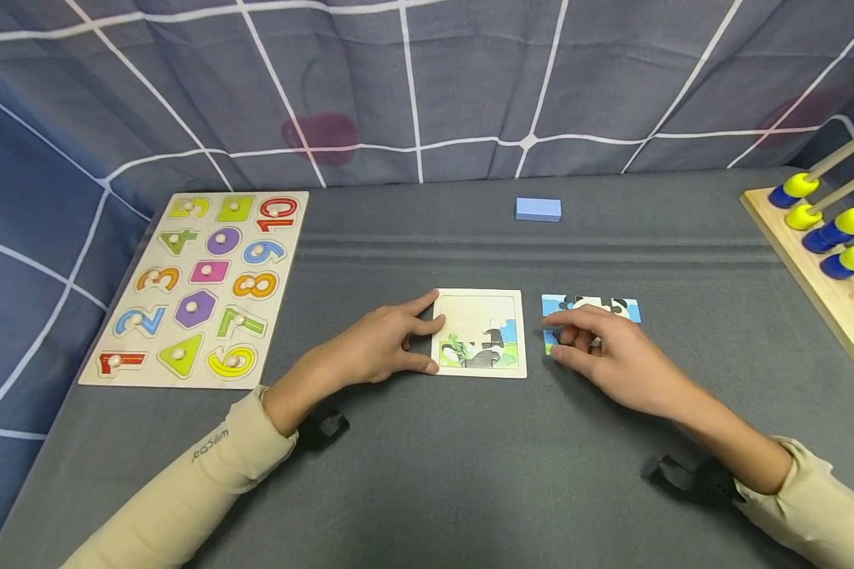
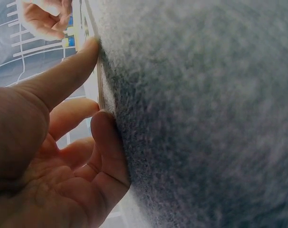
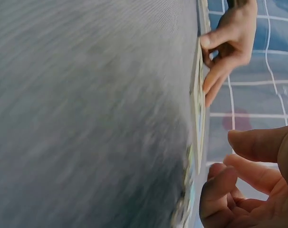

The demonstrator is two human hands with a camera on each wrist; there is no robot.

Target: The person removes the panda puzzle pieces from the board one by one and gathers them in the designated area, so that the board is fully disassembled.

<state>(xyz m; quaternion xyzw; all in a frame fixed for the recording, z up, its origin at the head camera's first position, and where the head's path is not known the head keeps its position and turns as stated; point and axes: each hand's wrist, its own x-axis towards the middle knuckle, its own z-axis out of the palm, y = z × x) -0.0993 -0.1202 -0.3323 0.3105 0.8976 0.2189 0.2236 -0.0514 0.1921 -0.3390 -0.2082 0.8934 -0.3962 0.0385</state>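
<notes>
A small square panda puzzle board [image 1: 479,292] lies flat on the table, its tray partly filled with panda and grass pieces [image 1: 478,353] along the bottom and right. My left hand [image 1: 377,344] rests along the board's left edge, thumb at the near corner, index finger at the far one. To the right lie loose panda puzzle pieces [image 1: 625,309] with blue sky and green grass. Over their near part hovers my right hand [image 1: 612,356], covering some of them. In the right wrist view nothing shows between its thumb [image 3: 258,144] and its bent fingers.
A number and shape peg board [image 1: 195,292] lies at the left. Behind the loose pieces is a blue block [image 1: 538,209]. A wooden bead stand [image 1: 818,276] with blue and yellow beads stands at the right edge. A checked cloth [image 1: 462,87] hangs behind the table.
</notes>
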